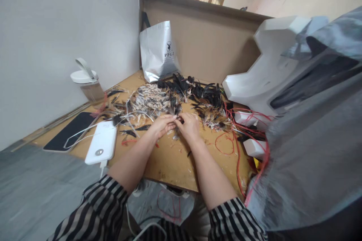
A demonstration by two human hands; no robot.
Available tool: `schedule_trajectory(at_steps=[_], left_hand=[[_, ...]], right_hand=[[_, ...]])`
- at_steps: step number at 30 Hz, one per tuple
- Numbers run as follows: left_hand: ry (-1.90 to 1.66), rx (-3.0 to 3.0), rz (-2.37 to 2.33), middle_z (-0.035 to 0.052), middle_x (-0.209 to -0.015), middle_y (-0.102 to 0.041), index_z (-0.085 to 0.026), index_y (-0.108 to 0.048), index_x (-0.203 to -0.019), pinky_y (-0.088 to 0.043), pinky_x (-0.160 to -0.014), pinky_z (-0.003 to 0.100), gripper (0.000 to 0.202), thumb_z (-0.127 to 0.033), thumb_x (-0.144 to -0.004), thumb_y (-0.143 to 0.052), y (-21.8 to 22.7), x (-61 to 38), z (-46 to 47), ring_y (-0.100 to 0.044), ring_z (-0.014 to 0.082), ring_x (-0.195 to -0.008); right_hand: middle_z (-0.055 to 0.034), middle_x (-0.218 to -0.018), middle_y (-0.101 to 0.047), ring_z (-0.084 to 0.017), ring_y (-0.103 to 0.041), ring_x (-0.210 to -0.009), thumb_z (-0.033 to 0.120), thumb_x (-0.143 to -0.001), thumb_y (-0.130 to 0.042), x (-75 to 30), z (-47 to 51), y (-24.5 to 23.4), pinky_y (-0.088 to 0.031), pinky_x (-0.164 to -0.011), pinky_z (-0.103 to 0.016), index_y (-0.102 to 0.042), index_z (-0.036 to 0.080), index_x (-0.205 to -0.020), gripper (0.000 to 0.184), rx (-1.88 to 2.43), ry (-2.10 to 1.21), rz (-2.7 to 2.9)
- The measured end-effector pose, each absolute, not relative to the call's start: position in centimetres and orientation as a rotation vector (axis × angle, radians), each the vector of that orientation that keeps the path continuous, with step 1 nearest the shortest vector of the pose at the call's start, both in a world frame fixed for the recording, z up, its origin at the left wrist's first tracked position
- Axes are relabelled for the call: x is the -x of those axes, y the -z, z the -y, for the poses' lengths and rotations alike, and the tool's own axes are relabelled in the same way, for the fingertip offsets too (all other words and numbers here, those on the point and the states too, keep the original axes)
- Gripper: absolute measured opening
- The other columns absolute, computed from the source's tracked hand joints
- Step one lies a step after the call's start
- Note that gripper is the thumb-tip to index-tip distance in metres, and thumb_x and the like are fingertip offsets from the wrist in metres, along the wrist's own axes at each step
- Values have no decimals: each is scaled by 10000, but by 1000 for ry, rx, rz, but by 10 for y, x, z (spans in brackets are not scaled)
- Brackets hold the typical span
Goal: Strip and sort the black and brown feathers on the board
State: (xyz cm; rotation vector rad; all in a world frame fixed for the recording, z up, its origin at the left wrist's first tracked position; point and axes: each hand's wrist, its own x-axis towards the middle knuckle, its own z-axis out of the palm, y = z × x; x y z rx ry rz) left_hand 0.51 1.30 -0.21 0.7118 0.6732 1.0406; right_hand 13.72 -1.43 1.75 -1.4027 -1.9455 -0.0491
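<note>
My left hand (162,124) and my right hand (189,126) meet at the middle of a wooden board (169,162), fingers pinched together on a small bunch of feathers (175,119). Just beyond them lies a heap of pale speckled feathers (149,99). Dark black feathers (195,92) and brown-tipped ones (213,118) spread to the right. Both forearms come out of black-and-white striped sleeves.
A white power bank (102,143) with a white cable and a black phone (70,131) lie at the left. A lidded jar (87,83) stands by the wall. A silver bag (158,51) leans on cardboard. Red thread (237,135), white spools and grey cloth (311,139) crowd the right.
</note>
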Motion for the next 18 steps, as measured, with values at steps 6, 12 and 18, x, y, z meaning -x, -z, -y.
schedule_trajectory(at_steps=[6,12,18], left_hand=[[-1234,-706,-784,107,-800,-695,-98,-634,-767,-471,-628,188,125,-202,-706,-669,-4,-2,-17,-650,121,-703],[-1295,-665,-802,106,-851,-694,-108,-606,-745,-469,-623,179,113,-210,-728,-651,-5,3,-22,-653,119,-728],[-1306,-634,-775,101,-848,-693,-109,-600,-768,-473,-604,172,118,-202,-723,-657,-3,4,-23,-652,115,-716]], right_hand=[[-54,-845,-644,-161,-566,-745,374,-779,-534,-153,6,-19,-402,-735,-284,-648,183,-867,239,1280,-87,1631],[-46,-719,-663,-165,-572,-670,319,-711,-541,-192,-10,-12,-417,-656,-271,-673,156,-733,211,1459,-250,1416],[-36,-680,-659,-155,-555,-610,344,-694,-548,-194,-17,-1,-399,-592,-257,-676,157,-725,229,1519,-366,1470]])
